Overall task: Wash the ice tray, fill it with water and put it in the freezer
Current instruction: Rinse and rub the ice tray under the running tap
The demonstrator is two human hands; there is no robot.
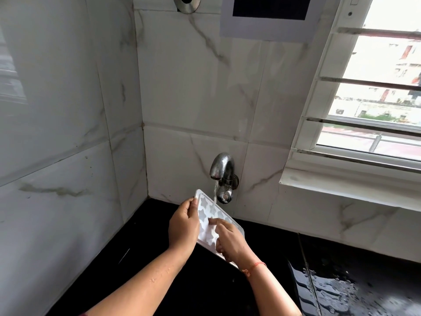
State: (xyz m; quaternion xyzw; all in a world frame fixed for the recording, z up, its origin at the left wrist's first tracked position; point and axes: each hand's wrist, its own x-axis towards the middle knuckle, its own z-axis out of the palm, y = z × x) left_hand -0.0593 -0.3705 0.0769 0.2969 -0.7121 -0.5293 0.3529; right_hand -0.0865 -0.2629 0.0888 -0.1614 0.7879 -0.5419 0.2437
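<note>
One tap (222,167) above ice tray (205,209); left hand (183,226) grips, right hand (232,240) covers part.

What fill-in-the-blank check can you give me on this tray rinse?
Water falls from the ___ onto the ice tray.
The tray's moulds are ___-shaped.
The left hand grips the tray's edge; a red thread circles the ___ wrist.
Missing: tap; star; right.

Red-orange thread bracelet (254,267) on right wrist, water droplets (152,280) on bare left forearm (145,286)
</note>
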